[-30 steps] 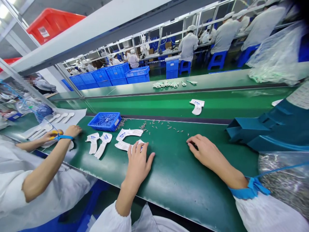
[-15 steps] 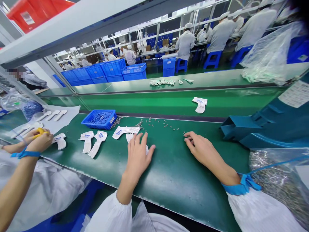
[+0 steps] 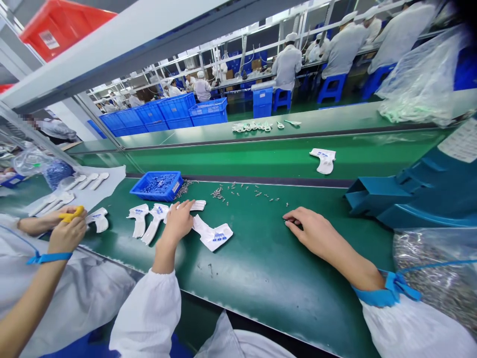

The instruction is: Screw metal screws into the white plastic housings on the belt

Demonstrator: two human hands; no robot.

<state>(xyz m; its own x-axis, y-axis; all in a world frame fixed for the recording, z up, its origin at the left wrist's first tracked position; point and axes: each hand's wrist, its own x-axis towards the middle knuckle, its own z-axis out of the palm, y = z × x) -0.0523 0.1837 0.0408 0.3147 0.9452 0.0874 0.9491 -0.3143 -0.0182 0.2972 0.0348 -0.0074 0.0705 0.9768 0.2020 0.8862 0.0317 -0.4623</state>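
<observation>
My left hand rests over a white plastic handle shell, its fingers closed on the part they cover. Just right of that hand, another white shell with blue pieces in it lies on the green bench. Two more white shells lie to its left. On the right, my right hand hovers low with thumb and forefinger pinched together. Whatever is between them is too small to make out. Small metal parts are scattered beyond both hands.
A blue tray of small blue parts stands behind my left hand. On the belt lies a white shell. A teal bin and a bag of metal parts flank my right arm. At left, a co-worker's hands hold a yellow object.
My left hand has moved left from the nearer shell onto the one behind it, uncovering the nearer shell. The shell on the belt has shifted right. My right hand is nearly still.
</observation>
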